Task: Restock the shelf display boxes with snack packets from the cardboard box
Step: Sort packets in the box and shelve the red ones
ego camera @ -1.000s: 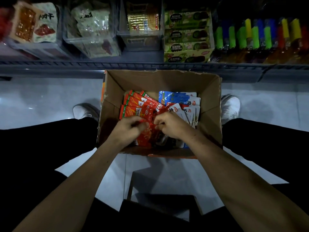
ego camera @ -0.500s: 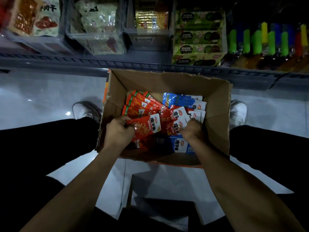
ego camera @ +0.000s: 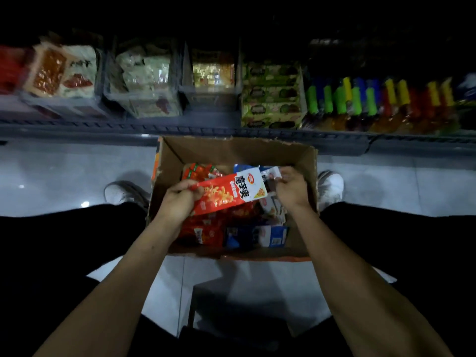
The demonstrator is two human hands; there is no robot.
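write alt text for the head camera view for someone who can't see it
A person's left hand lifts a red snack packet out of an open cardboard box on the floor between their feet, while the right hand grips a dark packet. More red and blue packets fill the box; a shelf of snacks runs behind it.

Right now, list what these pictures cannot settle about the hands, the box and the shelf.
1. Head view: the right hand grips a dark-and-white packet, its print blurred and partly covered by fingers.
2. The brown cardboard box: its floor is hidden under packets.
3. Clear plastic display boxes on the shelf: motion blur hides labels and fill level.
4. The long red-and-white snack packet covers the left hand fingertips.
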